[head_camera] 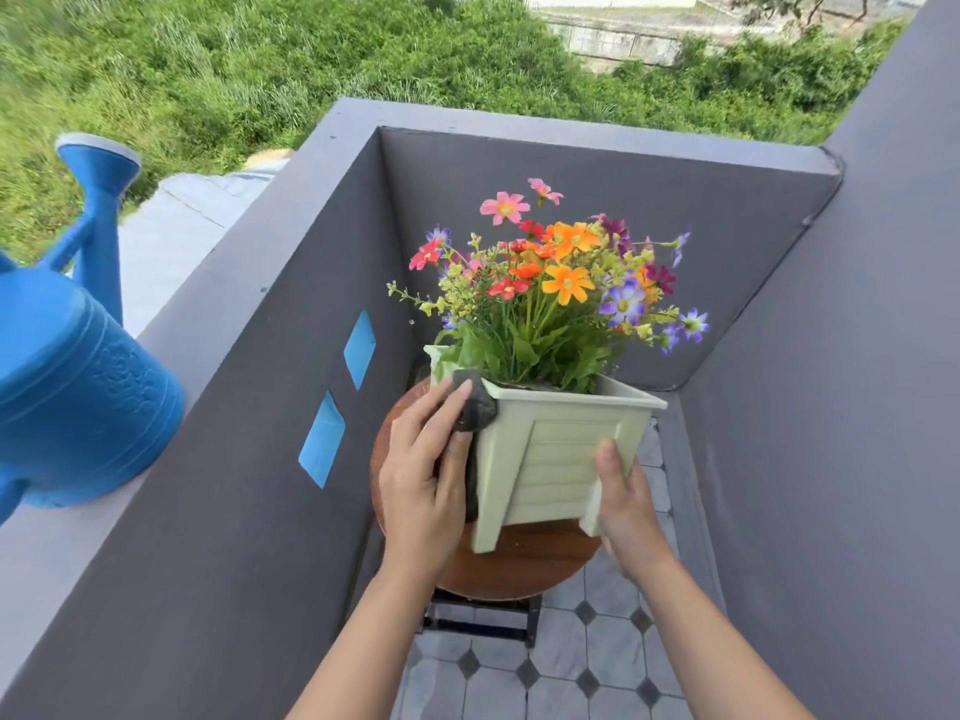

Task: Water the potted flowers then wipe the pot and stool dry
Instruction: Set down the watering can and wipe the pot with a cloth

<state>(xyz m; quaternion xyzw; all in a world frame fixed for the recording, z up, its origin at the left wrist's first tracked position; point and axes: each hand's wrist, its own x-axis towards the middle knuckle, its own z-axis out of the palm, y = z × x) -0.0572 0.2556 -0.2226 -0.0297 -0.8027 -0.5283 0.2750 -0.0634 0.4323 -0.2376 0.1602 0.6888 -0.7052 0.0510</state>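
Note:
A pale green square pot [561, 459] full of colourful flowers [561, 283] stands on a round wooden stool [519, 563] in the balcony corner. My left hand [423, 480] presses a dark grey cloth [478, 407] against the pot's left corner, just under the rim. On the pot's right front corner rests my right hand [626, 501], thumb on the front face, fingers around the side. A blue watering can [67, 356] sits on the ledge at the far left, spout pointing up and away.
Dark grey parapet walls [270, 407] enclose the corner on three sides, with two blue patches [340, 397] on the left wall. The stool's black frame [483, 621] stands on a grey tiled floor [597, 657]. Beyond the wall lies green vegetation.

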